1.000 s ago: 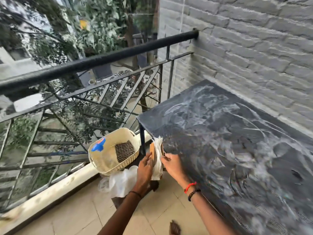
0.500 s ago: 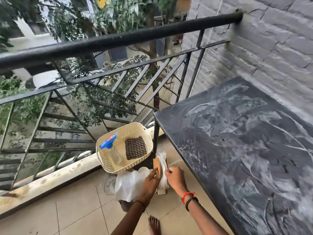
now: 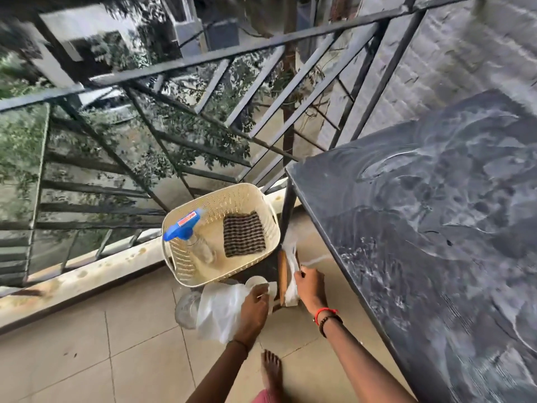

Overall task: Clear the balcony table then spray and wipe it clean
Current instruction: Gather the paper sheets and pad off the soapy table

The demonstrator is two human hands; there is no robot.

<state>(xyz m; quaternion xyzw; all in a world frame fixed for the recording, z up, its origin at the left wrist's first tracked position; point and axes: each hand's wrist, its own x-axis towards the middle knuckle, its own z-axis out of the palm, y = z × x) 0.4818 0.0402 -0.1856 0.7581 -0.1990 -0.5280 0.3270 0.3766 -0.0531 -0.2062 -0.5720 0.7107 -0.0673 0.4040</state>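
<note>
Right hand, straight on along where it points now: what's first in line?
The crumpled white paper that the right hand grips, set against a thin upright wooden board. Past those, likely the near corner of the cream perforated plastic basket, though depth is unclear.

Home balcony, metal railing (image 3: pixel 203 58), tiled floor (image 3: pixel 87 359), brick wall (image 3: pixel 465 53)

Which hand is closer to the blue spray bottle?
Left. The left hand is below and right of the spray bottle; the right hand is farther right still.
</note>
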